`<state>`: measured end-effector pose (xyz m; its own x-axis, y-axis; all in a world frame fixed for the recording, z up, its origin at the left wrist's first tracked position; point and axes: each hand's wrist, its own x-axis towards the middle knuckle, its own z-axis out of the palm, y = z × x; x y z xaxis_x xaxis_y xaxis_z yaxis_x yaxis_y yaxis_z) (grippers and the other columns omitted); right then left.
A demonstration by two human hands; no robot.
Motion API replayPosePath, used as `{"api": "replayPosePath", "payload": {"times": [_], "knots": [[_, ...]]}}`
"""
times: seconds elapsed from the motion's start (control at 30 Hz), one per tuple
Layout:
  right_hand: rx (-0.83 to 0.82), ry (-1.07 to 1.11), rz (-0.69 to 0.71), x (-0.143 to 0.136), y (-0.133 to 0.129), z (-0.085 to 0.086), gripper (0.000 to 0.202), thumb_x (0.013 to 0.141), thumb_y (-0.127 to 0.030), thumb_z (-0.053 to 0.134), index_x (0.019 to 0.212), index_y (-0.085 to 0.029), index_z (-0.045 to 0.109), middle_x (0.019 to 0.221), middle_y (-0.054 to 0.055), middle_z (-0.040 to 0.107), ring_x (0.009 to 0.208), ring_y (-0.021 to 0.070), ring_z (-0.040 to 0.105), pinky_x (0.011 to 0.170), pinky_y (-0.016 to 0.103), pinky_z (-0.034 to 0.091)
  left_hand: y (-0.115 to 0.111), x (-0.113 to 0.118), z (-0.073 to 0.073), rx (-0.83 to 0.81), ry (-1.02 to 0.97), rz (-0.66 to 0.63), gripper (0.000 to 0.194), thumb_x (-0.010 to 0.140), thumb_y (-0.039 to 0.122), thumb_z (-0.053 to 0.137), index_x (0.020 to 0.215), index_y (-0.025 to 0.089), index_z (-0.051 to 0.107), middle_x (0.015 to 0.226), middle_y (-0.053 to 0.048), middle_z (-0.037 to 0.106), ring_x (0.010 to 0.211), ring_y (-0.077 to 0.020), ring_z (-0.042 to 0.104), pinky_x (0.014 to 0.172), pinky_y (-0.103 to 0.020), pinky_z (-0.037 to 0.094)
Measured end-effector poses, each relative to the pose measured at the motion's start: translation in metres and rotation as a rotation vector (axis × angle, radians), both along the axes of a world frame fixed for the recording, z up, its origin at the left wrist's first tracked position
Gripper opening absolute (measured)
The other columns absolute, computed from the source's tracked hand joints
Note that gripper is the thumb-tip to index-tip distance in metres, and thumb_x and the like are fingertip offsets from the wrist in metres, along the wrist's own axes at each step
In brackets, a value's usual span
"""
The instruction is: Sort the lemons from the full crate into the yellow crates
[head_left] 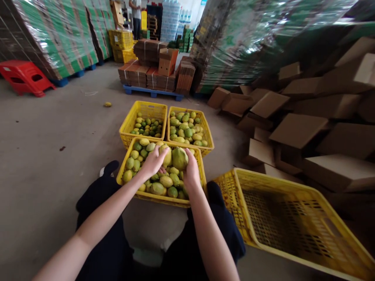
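Note:
Yellow-green lemons (166, 181) fill the near yellow crate (164, 200) between my knees. Over this crate my left hand (154, 160) is closed around a yellowish lemon (166, 155), thumb on top. Beside it, my right hand (191, 170) grips a larger, lumpy greenish lemon (179, 158) from its right side. The two held lemons are close together, just above the others. Some of the fingers are hidden behind the fruit.
Behind stand two more yellow crates of lemons, left (125, 127) and right (208, 130). An unfilled yellow crate (243, 207) is at my right, near heaped cardboard boxes (299, 130). One lemon (108, 104) lies on the floor. A red stool (26, 76) stands left; a person (136, 15) is far back.

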<state>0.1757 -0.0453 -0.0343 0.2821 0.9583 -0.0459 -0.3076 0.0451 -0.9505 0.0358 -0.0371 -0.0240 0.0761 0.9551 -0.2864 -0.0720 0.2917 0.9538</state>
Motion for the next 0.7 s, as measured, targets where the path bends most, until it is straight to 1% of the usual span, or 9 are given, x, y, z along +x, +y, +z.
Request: {"api": "replayPosePath", "payload": {"times": [0.1,0.17,0.23,0.3,0.4,0.47,0.53,0.6,0.7], "knots": [[-0.077,0.080,0.060,0.008,-0.004,0.008,0.028,0.068,-0.044,0.075,0.085,-0.023,0.066,0.081,-0.002,0.072,0.091,0.0225,0.068,0.079,0.032,0.055,0.001,-0.003,-0.003,-0.023,-0.010,-0.048,0.048,0.081,0.053,0.073,0.112,0.018,0.065,0.060,-0.001,0.065,0.030,-0.0116,0.046,0.038,-0.025,0.028],[-0.099,0.175,0.134,0.009,-0.005,0.012,0.029,0.065,-0.039,0.077,0.085,-0.023,0.064,0.080,-0.002,0.071,0.090,0.0231,0.069,0.077,0.033,0.056,0.002,-0.003,-0.003,-0.100,-0.036,-0.098,0.046,0.090,0.058,0.057,0.101,0.014,0.069,0.052,-0.002,0.061,0.028,-0.0092,0.036,0.037,-0.025,0.021],[-0.106,0.260,0.142,0.008,-0.004,0.014,0.028,0.063,-0.036,0.076,0.082,-0.022,0.062,0.079,-0.002,0.070,0.088,0.0233,0.070,0.076,0.034,0.057,0.003,-0.002,-0.001,-0.152,-0.056,-0.154,0.056,0.095,0.060,0.043,0.092,0.012,0.071,0.046,-0.002,0.056,0.030,-0.0080,0.030,0.039,-0.025,0.017],[-0.112,0.306,0.108,0.006,-0.002,0.012,0.026,0.061,-0.034,0.075,0.079,-0.022,0.060,0.076,-0.002,0.069,0.084,0.0227,0.069,0.074,0.034,0.057,0.004,-0.001,0.001,-0.156,-0.051,-0.184,0.061,0.097,0.061,0.038,0.089,0.011,0.072,0.045,-0.003,0.056,0.031,-0.0075,0.028,0.040,-0.024,0.017],[-0.136,0.327,0.043,0.003,0.000,0.007,0.025,0.062,-0.035,0.075,0.075,-0.022,0.057,0.071,-0.003,0.065,0.078,0.0207,0.067,0.069,0.033,0.057,0.006,0.001,0.004,-0.162,-0.016,-0.199,0.062,0.099,0.058,0.031,0.098,0.011,0.072,0.048,-0.003,0.059,0.030,-0.0087,0.033,0.039,-0.024,0.018],[-0.150,0.303,0.011,0.001,0.000,0.004,0.027,0.064,-0.037,0.075,0.075,-0.023,0.055,0.072,-0.003,0.064,0.077,0.0202,0.066,0.066,0.032,0.057,0.008,0.001,0.004,-0.168,-0.016,-0.155,0.051,0.099,0.053,0.037,0.110,0.013,0.068,0.050,-0.001,0.060,0.031,-0.0111,0.041,0.038,-0.024,0.022],[-0.177,0.258,-0.017,-0.001,0.001,0.001,0.027,0.067,-0.038,0.075,0.079,-0.024,0.055,0.073,-0.004,0.064,0.077,0.0202,0.067,0.065,0.031,0.057,0.011,0.002,0.003,-0.155,-0.028,-0.074,0.039,0.095,0.045,0.053,0.121,0.017,0.062,0.054,0.001,0.061,0.033,-0.0133,0.049,0.038,-0.024,0.028],[-0.232,0.226,-0.034,-0.003,0.002,-0.002,0.025,0.071,-0.037,0.073,0.083,-0.024,0.056,0.073,-0.003,0.065,0.077,0.0198,0.067,0.063,0.031,0.057,0.013,0.001,0.000,-0.132,-0.038,0.007,0.045,0.088,0.040,0.068,0.125,0.018,0.057,0.057,0.002,0.063,0.034,-0.0141,0.052,0.038,-0.024,0.032],[-0.292,0.243,-0.017,-0.004,0.004,-0.005,0.024,0.074,-0.037,0.070,0.089,-0.022,0.059,0.077,-0.002,0.068,0.074,0.0196,0.068,0.059,0.030,0.057,0.014,-0.003,-0.003,-0.122,-0.091,0.048,0.051,0.079,0.038,0.079,0.121,0.017,0.058,0.061,0.001,0.064,0.035,-0.0134,0.052,0.036,-0.023,0.034]]}}
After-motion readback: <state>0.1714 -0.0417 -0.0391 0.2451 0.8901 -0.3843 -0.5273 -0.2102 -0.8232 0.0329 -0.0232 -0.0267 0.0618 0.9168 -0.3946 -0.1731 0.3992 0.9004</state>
